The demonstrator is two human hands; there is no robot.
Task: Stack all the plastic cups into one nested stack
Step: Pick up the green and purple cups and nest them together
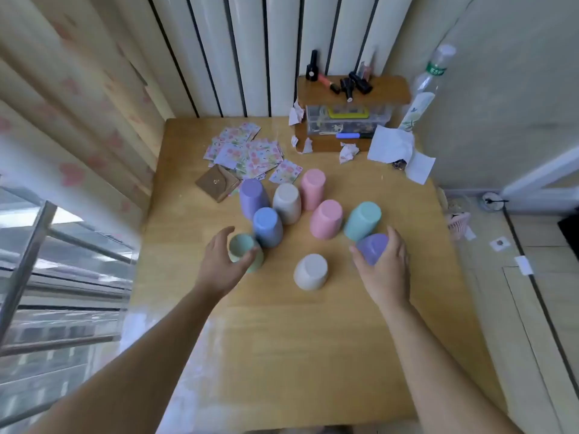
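Nine smooth, matte plastic cups are sitting upside down on the bench (282,355), all tapered with rounded bases up: a lilac cup (252,197), a beige cup (287,202) and a pink cup (312,187) across the far row, then a blue cup (268,226), a second pink cup (326,218) and a teal cup (363,220), with a second beige cup (311,271) standing alone nearest the person.

The bench is showing pale yellow wood grain with a glossy sheen along its near left edge. Far back, a loose pile of floral sticker sheets (247,150) is spreading beside a brown square pouch (216,182), crumpled white paper (391,147) is lying at the right, and a clear plastic box (347,119) is sitting under a small wooden shelf carrying dark nail polish bottles (347,83). Ribbed white panels are rising behind, a flowered curtain (69,126) is hanging left, and metal window rails are showing near left.

The left hand (224,264) is curling around a pale green cup (246,250) just beside the blue one, fingers (250,255) half closed on its wall. The right hand (387,270) is gripping a second lilac cup (372,247), which is touching the teal cup; fingers are wrapped narrow around it.
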